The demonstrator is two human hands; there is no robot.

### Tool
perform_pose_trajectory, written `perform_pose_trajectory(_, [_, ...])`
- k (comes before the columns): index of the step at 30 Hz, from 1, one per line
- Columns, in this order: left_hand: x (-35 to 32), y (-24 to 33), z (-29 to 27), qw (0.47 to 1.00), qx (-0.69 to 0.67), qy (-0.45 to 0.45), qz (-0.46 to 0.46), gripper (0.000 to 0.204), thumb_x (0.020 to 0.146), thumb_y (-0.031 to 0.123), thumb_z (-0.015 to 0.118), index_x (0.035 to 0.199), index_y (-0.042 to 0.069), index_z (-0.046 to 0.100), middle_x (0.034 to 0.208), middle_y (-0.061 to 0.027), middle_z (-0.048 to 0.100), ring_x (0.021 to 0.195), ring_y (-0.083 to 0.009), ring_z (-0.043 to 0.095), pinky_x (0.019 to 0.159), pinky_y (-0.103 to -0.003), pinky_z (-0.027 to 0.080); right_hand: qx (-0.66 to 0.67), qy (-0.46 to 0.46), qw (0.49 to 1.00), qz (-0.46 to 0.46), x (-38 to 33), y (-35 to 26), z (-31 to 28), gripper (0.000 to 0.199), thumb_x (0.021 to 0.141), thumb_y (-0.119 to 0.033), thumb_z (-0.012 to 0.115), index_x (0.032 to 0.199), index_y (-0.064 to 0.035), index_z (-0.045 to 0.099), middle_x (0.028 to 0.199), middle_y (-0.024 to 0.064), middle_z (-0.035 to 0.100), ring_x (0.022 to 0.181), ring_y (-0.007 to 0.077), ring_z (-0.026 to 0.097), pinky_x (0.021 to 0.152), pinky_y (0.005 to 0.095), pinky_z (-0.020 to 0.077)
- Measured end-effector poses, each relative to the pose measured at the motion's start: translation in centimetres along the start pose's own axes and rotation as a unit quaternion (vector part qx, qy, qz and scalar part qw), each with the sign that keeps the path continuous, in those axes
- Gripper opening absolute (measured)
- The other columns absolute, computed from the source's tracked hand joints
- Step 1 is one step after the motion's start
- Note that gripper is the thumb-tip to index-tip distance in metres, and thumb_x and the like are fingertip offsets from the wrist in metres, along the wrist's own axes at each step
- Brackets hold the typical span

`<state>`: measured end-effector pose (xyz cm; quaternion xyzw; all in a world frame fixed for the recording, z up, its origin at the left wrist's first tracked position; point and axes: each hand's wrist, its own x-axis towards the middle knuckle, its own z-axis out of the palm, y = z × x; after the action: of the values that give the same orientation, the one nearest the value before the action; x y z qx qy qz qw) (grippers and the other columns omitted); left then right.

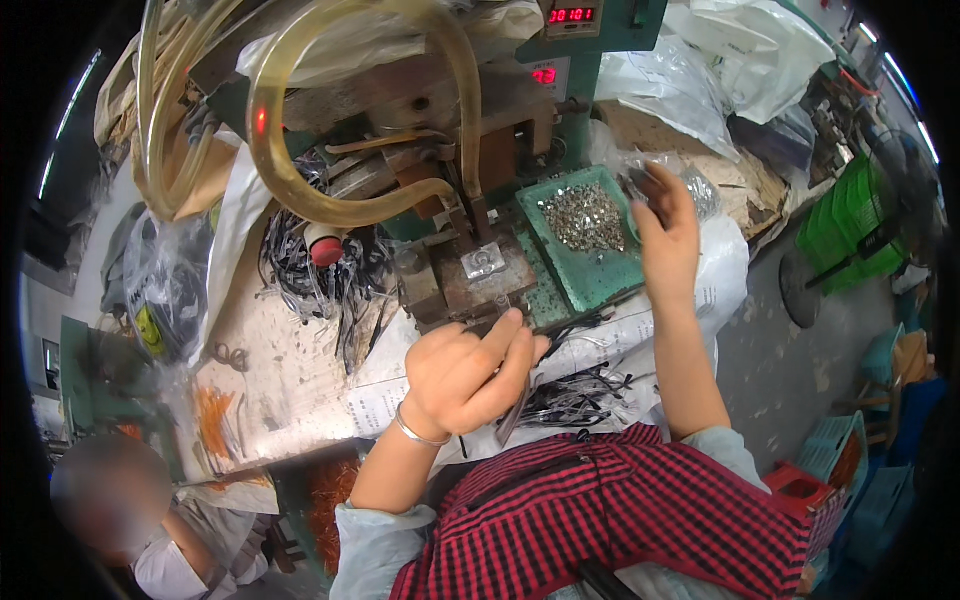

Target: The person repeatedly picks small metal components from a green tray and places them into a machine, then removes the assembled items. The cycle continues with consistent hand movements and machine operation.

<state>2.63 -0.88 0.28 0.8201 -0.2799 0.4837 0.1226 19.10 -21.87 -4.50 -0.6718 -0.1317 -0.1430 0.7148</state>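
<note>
Two hands: both bare, working at a cluttered bench (290, 370) with a worn, speckled top.
Press: a rusty metal machine (440, 130) stands at the bench's far edge, looped with thick, glossy amber hoses (290, 180); its block-shaped base (450, 285) carries a small bright metal plate (484, 262).
Tray: a flat green tray (585, 280), chipped and dusty, lies right of the base, toward the bench's right edge; a heap of tiny shiny metal pieces (583, 216) sits in its far half.
Black cords: thin, glossy strands (320, 275) tangle left of the base; a second bundle (580, 395) lies at the near edge.
Left hand: the left hand (470, 375), a silver bangle at its wrist, is at the near edge just before the base, fingers curled together, pinching a thin dark strip (515, 415).
Right hand: the right hand (665, 225) hovers over the tray's far right corner, fingers bent and close together; whether they grip a piece, I cannot tell.
</note>
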Motion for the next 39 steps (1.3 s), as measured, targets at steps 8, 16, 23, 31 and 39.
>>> perform_pose_trajectory(8, [-0.9, -0.8, 1.1, 0.999, 0.023, -0.018, -0.029, 0.032, 0.073, 0.005, 0.09, 0.097, 0.01, 0.07, 0.095, -0.0102, 0.075, 0.056, -0.0161, 0.058, 0.047, -0.028, 0.043, -0.143, -0.007, 0.989, 0.026, -0.6, 4.3, -2.8, 0.046, 0.094, -0.002, 0.063, 0.14, -0.0011, 0.055, 0.126, 0.0139, 0.067, 0.113, 0.0204, 0.065, 0.098, 0.0323, 0.0496])
perform_pose_trajectory(16, [-1.8, -1.2, 1.6, 0.999, 0.028, 0.0, -0.031, 0.029, 0.074, 0.009, 0.089, 0.098, 0.009, 0.073, 0.098, -0.0099, 0.076, 0.057, -0.0135, 0.058, 0.049, -0.025, 0.043, -0.429, -0.104, 0.896, -0.046, -4.1, 2.2, -2.8, 0.018, 0.082, -0.005, 0.072, 0.1, -0.0051, 0.073, 0.101, 0.0149, 0.07, 0.104, 0.032, 0.066, 0.097, 0.0394, 0.0501])
perform_pose_trajectory(23, [-4.0, 3.1, -0.8, 0.972, -0.041, -0.062, -0.225, 0.041, 0.073, 0.003, 0.087, 0.11, 0.007, 0.072, 0.115, -0.0155, 0.076, 0.083, -0.0251, 0.074, 0.067, -0.032, 0.057, -0.533, -0.094, 0.837, -0.074, -3.9, 3.5, -0.5, 0.01, 0.081, -0.009, 0.074, 0.09, -0.0059, 0.07, 0.096, 0.0154, 0.067, 0.1, 0.038, 0.063, 0.086, 0.048, 0.05])
perform_pose_trajectory(31, [-4.5, -3.0, -5.7, 0.925, 0.174, 0.1, -0.321, 0.018, 0.08, -0.012, 0.076, 0.094, -0.001, 0.074, 0.087, -0.0125, 0.073, 0.075, -0.0241, 0.067, 0.068, -0.033, 0.053, -0.387, -0.061, 0.917, -0.076, -4.1, 3.8, -0.9, 0.01, 0.091, -0.006, 0.066, 0.099, -0.0048, 0.072, 0.092, 0.0137, 0.072, 0.087, 0.0332, 0.069, 0.08, 0.0412, 0.0537])
perform_pose_trajectory(39, [-13.6, -12.2, 1.2, 0.861, 0.264, -0.171, -0.399, 0.008, 0.082, 0.014, 0.076, 0.089, 0.012, 0.077, 0.086, -0.014, 0.069, 0.078, -0.0353, 0.068, 0.069, -0.045, 0.054, -0.195, -0.067, 0.976, 0.073, -3.1, 3.9, 0.1, 0.019, 0.093, -0.011, 0.072, 0.11, -0.0031, 0.076, 0.095, 0.0084, 0.076, 0.083, 0.0137, 0.069, 0.078, 0.0281, 0.0527])
